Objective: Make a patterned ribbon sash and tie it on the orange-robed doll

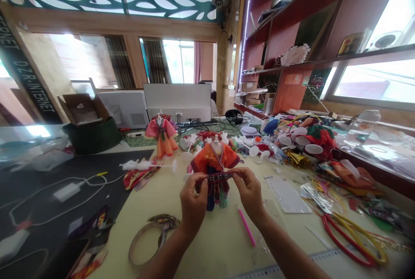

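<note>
Between my two hands a narrow patterned ribbon (219, 177), dark with a light motif and reddish edges, is stretched level. My left hand (193, 197) pinches its left end between thumb and fingers. At the other end, my right hand (249, 190) grips it the same way. Just behind the ribbon stands a small headless doll figure in an orange robe (212, 156) with a dark blue and green lower part. The ribbon crosses in front of its waist; whether it touches the cloth I cannot tell.
A second dressed doll (161, 134) stands behind to the left, near a white figure on a stand (142, 165). A tape roll (130, 244), pink pen (247, 227), and red- and yellow-handled scissors (340, 244) lie around my arms. Piled fabrics and white stands (300, 136) fill the right.
</note>
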`<state>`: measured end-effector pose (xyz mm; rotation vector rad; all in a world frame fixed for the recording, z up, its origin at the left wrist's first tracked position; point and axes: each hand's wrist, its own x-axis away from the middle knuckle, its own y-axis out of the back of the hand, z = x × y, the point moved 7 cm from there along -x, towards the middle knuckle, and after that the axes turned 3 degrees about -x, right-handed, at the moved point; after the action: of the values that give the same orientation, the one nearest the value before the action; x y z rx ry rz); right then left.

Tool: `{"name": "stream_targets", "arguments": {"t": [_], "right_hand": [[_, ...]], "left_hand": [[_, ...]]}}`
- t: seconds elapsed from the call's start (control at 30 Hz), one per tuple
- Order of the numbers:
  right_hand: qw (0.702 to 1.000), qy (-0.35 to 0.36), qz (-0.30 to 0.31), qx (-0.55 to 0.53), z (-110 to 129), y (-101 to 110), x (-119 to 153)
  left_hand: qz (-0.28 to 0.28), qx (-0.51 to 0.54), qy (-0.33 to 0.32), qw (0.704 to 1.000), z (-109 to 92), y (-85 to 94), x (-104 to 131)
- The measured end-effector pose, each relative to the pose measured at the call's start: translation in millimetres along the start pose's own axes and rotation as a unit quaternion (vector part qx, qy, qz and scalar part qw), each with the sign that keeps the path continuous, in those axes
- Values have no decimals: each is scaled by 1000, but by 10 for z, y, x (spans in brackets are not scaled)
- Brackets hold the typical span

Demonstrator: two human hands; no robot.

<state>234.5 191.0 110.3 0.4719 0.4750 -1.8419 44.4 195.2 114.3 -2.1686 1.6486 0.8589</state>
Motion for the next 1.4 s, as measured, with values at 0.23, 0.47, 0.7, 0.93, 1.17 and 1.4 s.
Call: {"name": "stream_targets", "arguments": {"t": [0.23, 0.47, 0.7, 0.93, 1.17, 1.4], "right_hand": [[998, -34, -28, -54, -59, 9, -87], [992, -72, -25, -103, -101, -68, -226], [991, -78, -36, -107, -181, -114, -284], [991, -77, -45, -104, -196, -103, -310], [990, -85, -55, -98, -178, -43, -241], [987, -95, -65, -111, -206, -7, -251]], "left_hand": [[-17, 24, 56, 998, 102, -76, -22], [-52, 32, 90, 994, 134, -163, -98], [-82, 9, 100, 992, 119, -135, -160], [-75, -2, 89, 993, 142, -143, -186], [-56, -16, 61, 996, 84, -134, -138], [-38, -35, 43, 998, -31, -152, -169]]}}
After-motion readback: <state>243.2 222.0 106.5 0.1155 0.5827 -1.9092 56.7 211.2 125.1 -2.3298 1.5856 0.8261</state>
